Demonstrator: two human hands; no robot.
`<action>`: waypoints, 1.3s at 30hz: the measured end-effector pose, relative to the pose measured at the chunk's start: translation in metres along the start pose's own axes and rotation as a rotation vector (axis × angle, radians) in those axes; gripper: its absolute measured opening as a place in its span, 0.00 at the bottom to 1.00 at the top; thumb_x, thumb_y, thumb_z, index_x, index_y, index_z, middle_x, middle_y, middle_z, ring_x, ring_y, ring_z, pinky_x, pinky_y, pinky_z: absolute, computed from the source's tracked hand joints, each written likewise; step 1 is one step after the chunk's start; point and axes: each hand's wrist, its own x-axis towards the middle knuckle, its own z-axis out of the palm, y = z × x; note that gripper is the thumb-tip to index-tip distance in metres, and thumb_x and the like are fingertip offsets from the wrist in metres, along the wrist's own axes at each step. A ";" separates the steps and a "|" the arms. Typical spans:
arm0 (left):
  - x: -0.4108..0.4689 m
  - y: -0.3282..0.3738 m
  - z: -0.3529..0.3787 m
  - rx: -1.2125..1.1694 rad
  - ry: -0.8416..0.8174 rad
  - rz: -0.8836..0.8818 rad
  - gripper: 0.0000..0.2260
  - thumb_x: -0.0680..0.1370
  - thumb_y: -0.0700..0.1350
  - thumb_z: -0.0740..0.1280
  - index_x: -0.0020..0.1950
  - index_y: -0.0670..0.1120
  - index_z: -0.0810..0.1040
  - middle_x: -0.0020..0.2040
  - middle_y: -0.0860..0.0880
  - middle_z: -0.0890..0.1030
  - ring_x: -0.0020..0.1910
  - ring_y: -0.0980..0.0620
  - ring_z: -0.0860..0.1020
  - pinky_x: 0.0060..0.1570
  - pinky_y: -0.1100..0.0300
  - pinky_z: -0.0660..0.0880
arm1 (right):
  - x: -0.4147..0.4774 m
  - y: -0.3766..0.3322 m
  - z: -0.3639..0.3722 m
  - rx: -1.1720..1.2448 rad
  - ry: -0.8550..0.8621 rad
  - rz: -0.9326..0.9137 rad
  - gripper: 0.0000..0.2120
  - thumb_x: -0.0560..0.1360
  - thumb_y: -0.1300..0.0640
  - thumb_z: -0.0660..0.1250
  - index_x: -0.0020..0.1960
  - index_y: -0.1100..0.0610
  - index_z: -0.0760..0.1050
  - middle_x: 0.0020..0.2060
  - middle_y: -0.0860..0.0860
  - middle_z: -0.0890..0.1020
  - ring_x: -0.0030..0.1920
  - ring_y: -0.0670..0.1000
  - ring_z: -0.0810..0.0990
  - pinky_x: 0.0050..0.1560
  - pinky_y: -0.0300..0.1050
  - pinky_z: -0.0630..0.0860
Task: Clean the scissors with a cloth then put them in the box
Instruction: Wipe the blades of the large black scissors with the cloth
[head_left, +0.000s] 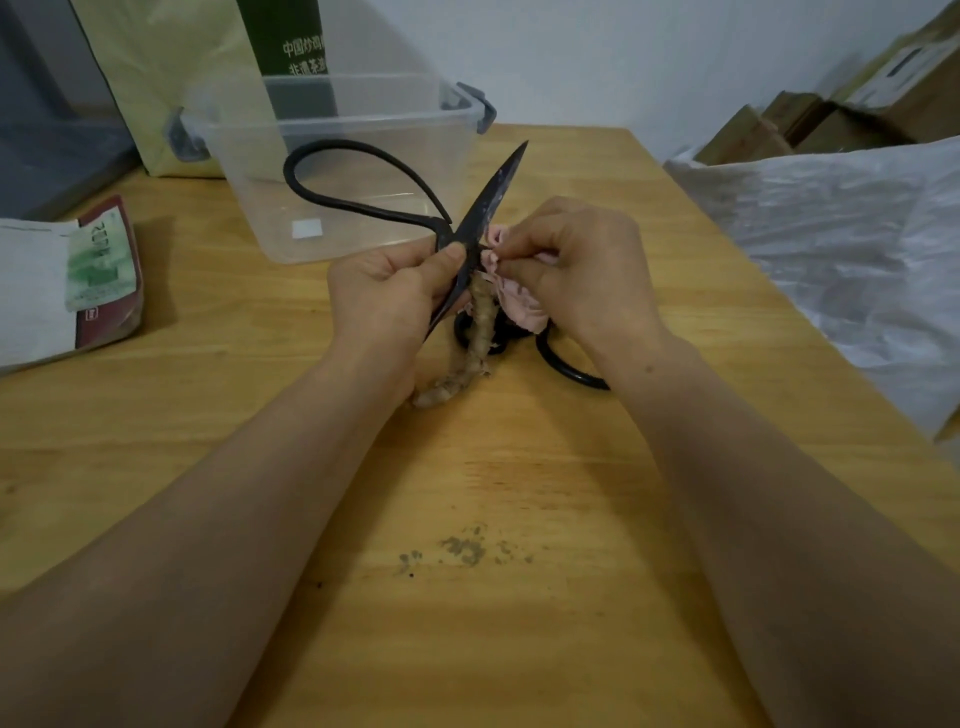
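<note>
Black iron scissors (483, 208) with a big loop handle are held up over the table, blades spread, one tip pointing up and to the right. My left hand (389, 291) grips them near the pivot, thumb on the blade. My right hand (576, 270) pinches a pink cloth (519, 301) against the blade by the pivot. A clear plastic box (343, 171) with grey latches stands open just behind the scissors. The second loop handle (566, 366) hangs low under my right wrist.
A twisted tan rag or cord (467, 358) lies on the wooden table (467, 519) below my hands. Dark crumbs (462, 551) are scattered nearer to me. A printed packet (98, 275) lies at the left, a yellow-green bag (171, 88) behind it, white plastic sheeting (841, 234) at the right.
</note>
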 end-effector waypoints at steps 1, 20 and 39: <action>0.000 0.000 0.000 -0.007 0.010 -0.004 0.09 0.75 0.36 0.69 0.36 0.46 0.82 0.34 0.49 0.84 0.37 0.52 0.82 0.43 0.61 0.80 | 0.000 0.005 -0.002 -0.023 -0.021 0.030 0.04 0.72 0.64 0.70 0.44 0.61 0.84 0.40 0.51 0.82 0.40 0.49 0.80 0.47 0.45 0.77; 0.000 -0.002 0.001 0.009 0.038 0.036 0.07 0.75 0.37 0.69 0.38 0.45 0.82 0.33 0.50 0.84 0.35 0.54 0.82 0.40 0.63 0.80 | 0.001 -0.004 0.013 0.043 0.074 -0.050 0.04 0.71 0.63 0.71 0.45 0.60 0.84 0.45 0.52 0.81 0.46 0.50 0.79 0.51 0.41 0.74; 0.001 -0.002 0.000 -0.058 0.058 0.027 0.04 0.75 0.37 0.69 0.41 0.43 0.82 0.36 0.49 0.85 0.38 0.53 0.83 0.40 0.63 0.80 | -0.001 0.020 0.000 0.169 0.039 0.155 0.06 0.73 0.69 0.68 0.46 0.63 0.82 0.37 0.41 0.74 0.32 0.34 0.75 0.32 0.29 0.73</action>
